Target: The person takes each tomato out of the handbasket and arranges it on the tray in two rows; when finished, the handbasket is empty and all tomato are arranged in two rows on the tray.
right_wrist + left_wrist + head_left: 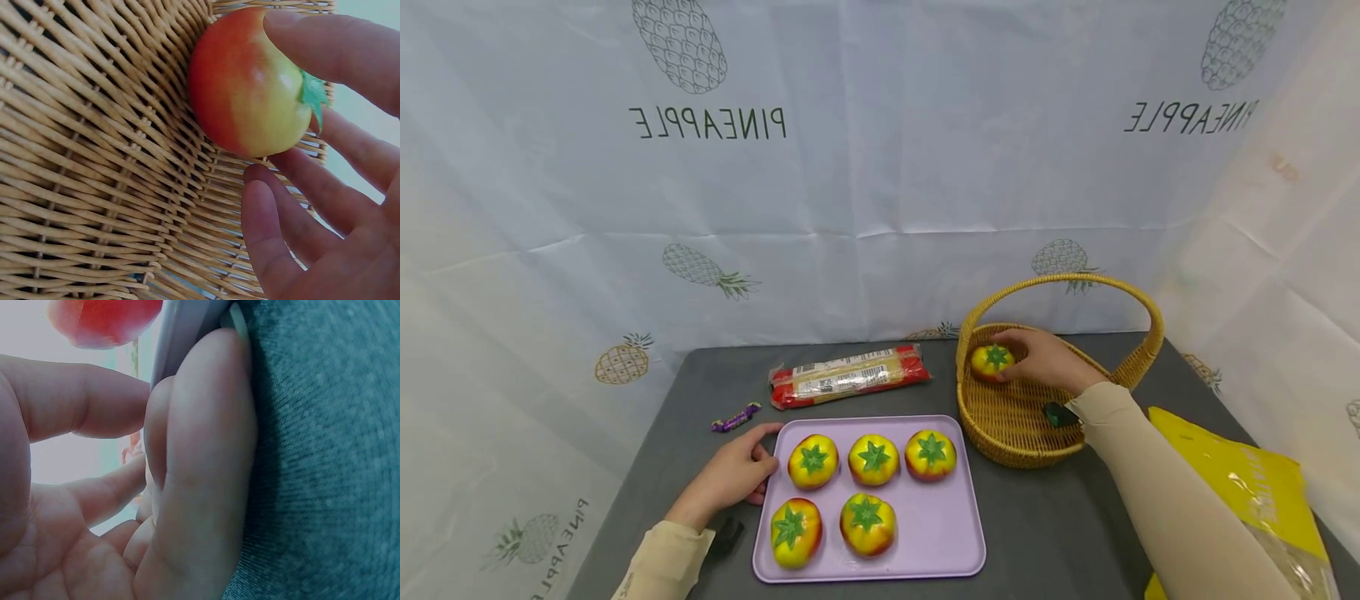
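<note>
My right hand [1047,357] reaches into the wicker basket [1015,433] and holds a red-and-yellow fruit [992,362] with a green star-shaped leaf top. In the right wrist view the thumb lies on one side of the fruit [244,87], other fingers on the opposite side; the fruit sits against the woven wall. At the left, my left hand [733,475] grips the edge of a lilac tray [936,533]. The left wrist view shows the fingers [206,425] close to the tray's rim, low by the dark cloth. Several like fruits, among them one [868,525], lie on the tray.
Behind the tray lies a long red-and-clear package [850,377]. A small purple wrapped candy [736,417] is left of it. A yellow bag [1247,483] lies at the right, near my right sleeve. The basket's tall handle [1060,279] arches above the right hand.
</note>
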A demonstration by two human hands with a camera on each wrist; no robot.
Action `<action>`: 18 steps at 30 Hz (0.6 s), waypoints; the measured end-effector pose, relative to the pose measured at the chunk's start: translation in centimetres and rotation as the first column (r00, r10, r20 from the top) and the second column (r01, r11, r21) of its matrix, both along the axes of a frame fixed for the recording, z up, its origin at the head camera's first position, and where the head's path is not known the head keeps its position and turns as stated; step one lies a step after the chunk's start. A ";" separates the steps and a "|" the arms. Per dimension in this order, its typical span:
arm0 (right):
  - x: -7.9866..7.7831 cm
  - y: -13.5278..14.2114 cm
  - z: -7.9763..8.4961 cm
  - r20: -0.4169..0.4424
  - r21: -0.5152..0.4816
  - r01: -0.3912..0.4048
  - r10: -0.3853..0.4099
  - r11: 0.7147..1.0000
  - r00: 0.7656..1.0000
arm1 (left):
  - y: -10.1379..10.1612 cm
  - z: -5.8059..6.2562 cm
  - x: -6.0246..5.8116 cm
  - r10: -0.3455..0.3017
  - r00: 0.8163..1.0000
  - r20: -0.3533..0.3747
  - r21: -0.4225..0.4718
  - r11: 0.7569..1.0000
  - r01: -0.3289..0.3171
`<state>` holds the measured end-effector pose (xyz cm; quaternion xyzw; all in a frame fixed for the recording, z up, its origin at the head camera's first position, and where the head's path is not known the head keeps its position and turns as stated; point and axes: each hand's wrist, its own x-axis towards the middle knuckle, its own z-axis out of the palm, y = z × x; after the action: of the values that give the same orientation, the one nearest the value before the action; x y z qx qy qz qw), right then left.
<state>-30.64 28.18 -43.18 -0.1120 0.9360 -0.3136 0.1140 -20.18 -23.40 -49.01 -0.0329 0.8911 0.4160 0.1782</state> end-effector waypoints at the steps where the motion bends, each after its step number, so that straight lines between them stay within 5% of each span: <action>1: 0.0 0.0 -0.1 0.003 -0.002 0.000 0.000 1.000 1.000 | 0.0 0.0 0.0 0.001 1.000 0.001 -0.003 1.000 -0.001; 18: -0.2 -0.6 -0.5 0.055 0.017 0.012 -0.013 1.000 0.998 | 0.0 0.1 0.1 -0.001 1.000 -0.001 -0.004 1.000 0.001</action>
<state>-30.84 27.55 -43.64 -0.0966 0.9358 -0.3094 0.1387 -20.10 -23.36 -48.93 -0.0326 0.8921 0.4141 0.1778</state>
